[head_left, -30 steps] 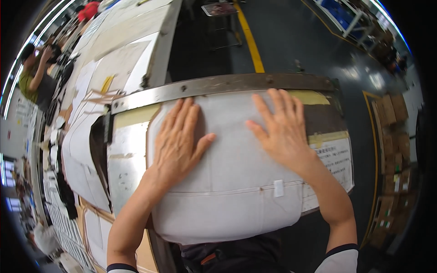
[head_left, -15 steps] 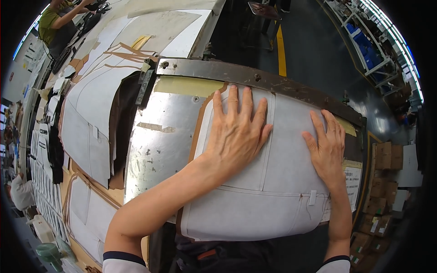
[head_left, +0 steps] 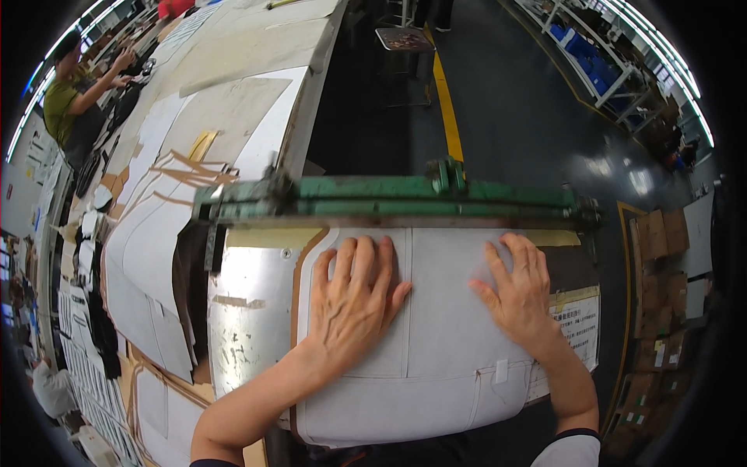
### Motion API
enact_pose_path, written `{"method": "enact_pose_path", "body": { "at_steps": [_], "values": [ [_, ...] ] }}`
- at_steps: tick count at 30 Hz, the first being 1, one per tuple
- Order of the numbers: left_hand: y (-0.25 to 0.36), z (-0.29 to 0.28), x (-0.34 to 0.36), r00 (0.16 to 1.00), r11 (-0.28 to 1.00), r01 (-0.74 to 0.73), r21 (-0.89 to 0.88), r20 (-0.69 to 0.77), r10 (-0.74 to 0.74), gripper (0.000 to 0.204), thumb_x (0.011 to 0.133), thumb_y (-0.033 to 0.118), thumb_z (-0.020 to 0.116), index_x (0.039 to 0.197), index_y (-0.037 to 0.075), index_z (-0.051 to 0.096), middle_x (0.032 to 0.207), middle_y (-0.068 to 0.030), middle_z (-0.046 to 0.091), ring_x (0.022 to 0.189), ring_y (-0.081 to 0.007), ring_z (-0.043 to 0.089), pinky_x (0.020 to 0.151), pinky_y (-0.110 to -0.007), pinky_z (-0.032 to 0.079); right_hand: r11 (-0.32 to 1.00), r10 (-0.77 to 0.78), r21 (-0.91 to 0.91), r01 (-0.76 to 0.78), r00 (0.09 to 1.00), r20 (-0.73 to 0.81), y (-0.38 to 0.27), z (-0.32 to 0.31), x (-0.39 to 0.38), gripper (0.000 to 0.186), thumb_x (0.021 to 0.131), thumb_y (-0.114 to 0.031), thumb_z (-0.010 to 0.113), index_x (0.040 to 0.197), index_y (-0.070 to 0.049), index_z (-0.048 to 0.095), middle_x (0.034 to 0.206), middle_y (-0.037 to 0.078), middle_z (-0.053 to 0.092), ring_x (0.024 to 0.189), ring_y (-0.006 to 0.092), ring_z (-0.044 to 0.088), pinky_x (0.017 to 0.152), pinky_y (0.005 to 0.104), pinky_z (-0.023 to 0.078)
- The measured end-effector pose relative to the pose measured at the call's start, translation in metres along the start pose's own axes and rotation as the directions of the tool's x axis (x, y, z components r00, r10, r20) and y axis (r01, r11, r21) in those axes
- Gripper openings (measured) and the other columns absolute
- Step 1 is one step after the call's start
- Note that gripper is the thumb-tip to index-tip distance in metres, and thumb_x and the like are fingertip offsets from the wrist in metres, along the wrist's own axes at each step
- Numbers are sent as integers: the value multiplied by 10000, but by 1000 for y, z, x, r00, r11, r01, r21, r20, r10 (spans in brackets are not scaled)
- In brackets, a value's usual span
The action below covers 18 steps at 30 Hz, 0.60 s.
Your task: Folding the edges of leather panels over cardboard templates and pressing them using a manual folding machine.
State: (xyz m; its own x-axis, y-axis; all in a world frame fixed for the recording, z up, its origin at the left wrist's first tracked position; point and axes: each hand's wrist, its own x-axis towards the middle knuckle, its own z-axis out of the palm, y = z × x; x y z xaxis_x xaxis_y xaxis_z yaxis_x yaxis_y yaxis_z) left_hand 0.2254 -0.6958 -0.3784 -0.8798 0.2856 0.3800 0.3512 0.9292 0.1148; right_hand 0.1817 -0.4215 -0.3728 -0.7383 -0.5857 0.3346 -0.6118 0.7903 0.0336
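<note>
A white sewn panel with brown edging down its left side lies over a scuffed metal plate. My left hand rests flat on the panel's left half, fingers stretched toward its far edge. Farther right, my right hand touches the panel with its fingers slightly bent and the thumb spread. Just beyond my fingertips, a green metal bar runs across the far edge, somewhat blurred. The panel's near edge droops toward me, and a small white tab sits at its lower right.
Stacked white panels lie on the long table to the left, with brown strips behind them. A person in a green shirt works there. Cardboard boxes stand at right; a stool and blue bins are farther off.
A grey metal face showed along the panel's far edge; now the bar there shows its green side with fittings. My view has shifted, and both hands remain on the panel.
</note>
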Motion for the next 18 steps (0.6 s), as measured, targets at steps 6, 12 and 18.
{"method": "enact_pose_path", "body": {
  "at_steps": [6,12,18],
  "values": [
    [-2,-3,9,1000,1000,-4,1,-3,4,590,939,338,730,1400,-8,604,1316,-178,546,1246,-360,531,1022,-493,426,999,7,40,-7,1000,-1,3,-4,5,552,931,-377,725,1293,26,618,1308,233,520,1237,404,516,994,528,447],
    [-1,-1,7,1000,1000,-13,4,-12,13,576,950,350,723,1411,24,608,1324,-172,541,1242,-361,529,1028,-496,423,999,23,22,-23,1000,-6,2,-3,1,550,898,-334,765,1287,24,613,1309,226,515,1235,406,513,1002,527,451],
    [-4,-4,7,1000,997,3,-78,-3,-4,543,974,321,693,1412,20,585,1321,-195,520,1239,-387,502,1069,-520,384,995,15,95,-12,999,-34,-2,-2,6,491,913,-266,756,1273,28,598,1310,232,512,1234,411,509,1020,543,438]
  ]
}}
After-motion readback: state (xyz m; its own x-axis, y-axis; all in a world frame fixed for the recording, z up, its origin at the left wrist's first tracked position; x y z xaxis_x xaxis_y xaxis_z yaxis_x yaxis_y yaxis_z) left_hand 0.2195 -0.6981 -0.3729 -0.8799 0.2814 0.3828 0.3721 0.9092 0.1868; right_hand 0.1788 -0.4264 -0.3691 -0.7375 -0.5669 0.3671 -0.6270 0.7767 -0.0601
